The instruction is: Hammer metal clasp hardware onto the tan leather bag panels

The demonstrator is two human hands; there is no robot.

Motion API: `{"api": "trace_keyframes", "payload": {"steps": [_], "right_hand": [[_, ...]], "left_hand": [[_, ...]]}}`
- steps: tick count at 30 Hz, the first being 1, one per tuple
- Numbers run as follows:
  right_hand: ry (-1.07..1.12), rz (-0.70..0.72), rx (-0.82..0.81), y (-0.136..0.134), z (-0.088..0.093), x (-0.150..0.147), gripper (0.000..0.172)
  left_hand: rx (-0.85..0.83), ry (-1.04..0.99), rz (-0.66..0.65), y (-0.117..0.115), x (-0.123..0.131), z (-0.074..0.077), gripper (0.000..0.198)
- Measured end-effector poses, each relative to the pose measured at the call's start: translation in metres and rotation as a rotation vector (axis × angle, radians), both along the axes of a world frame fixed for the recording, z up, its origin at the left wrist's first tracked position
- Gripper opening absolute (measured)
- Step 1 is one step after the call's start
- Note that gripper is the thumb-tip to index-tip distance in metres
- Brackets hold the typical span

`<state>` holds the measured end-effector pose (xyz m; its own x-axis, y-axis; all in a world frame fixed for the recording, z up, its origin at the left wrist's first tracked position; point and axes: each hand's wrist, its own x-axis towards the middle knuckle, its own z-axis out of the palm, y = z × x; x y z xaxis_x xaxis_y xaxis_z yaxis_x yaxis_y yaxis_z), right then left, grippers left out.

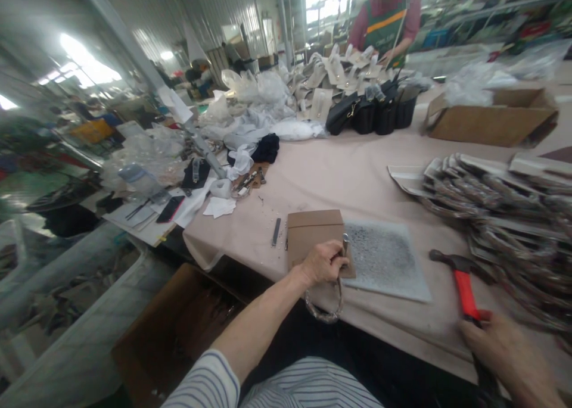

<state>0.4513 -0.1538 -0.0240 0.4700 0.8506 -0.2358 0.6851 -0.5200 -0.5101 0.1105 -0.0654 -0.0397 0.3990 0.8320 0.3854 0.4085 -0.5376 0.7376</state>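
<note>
The right hand (503, 343) gripped a hammer (466, 292) while the left hand (324, 261) pinched at a brown panel (313, 226)
The brown panel lay near the edge of the cloth-covered table (330, 176), just against the left side of a speckled slab (386, 256); the left fingertips were pressed together on a small metal piece (345, 239) at its right edge, with a wrapped loop handle (325, 317) below them, and the right fingers were curled around the hammer's handle, its head between the slab and a pile of wrapped pieces (513, 211)
</note>
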Motion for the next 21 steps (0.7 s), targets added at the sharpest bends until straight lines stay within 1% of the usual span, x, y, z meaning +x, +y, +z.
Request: {"api": "trace_keyframes", "payload": {"steps": [2,5,8,11,13,14,15,17,18,19,20,21], "right_hand": [[0.294,-0.061,-0.012,0.007,0.009,-0.004,0.013],[0.679,-0.119,0.029,0.010,0.019,-0.022,0.017],[0.874,-0.195,0.091,0.009,0.025,-0.044,0.016],[0.955,-0.265,0.143,0.007,0.038,-0.064,0.020],[0.930,-0.279,0.189,0.003,0.057,-0.076,0.023],[0.864,-0.246,0.221,0.001,0.068,-0.081,0.026],[0.750,-0.177,0.260,-0.001,0.080,-0.085,0.030],[0.440,0.061,0.343,-0.004,0.103,-0.092,0.037],[0.296,0.194,0.374,-0.005,0.111,-0.095,0.040],[0.189,0.304,0.397,-0.005,0.117,-0.097,0.042],[0.117,0.378,0.414,-0.005,0.119,-0.099,0.044],[0.077,0.420,0.422,-0.004,0.119,-0.101,0.045]], "left_hand": [[0.002,-0.010,0.013,-0.001,0.001,0.001,0.003],[0.016,-0.031,0.004,-0.002,0.002,0.002,0.002],[0.043,-0.037,-0.001,-0.002,0.002,0.002,0.002],[0.047,-0.004,0.025,-0.003,0.002,0.001,0.003],[0.045,0.022,0.025,-0.002,0.003,0.001,0.006],[0.045,0.031,0.019,-0.002,0.003,0.001,0.007],[0.045,0.035,0.012,-0.002,0.003,0.000,0.007],[0.050,0.029,0.000,-0.002,0.003,0.001,0.008],[0.052,0.022,-0.001,-0.002,0.003,0.001,0.008],[0.052,0.015,-0.001,-0.002,0.004,0.001,0.008],[0.050,0.008,0.003,-0.002,0.004,0.001,0.008],[0.044,0.004,0.008,-0.003,0.004,0.002,0.008]]}}
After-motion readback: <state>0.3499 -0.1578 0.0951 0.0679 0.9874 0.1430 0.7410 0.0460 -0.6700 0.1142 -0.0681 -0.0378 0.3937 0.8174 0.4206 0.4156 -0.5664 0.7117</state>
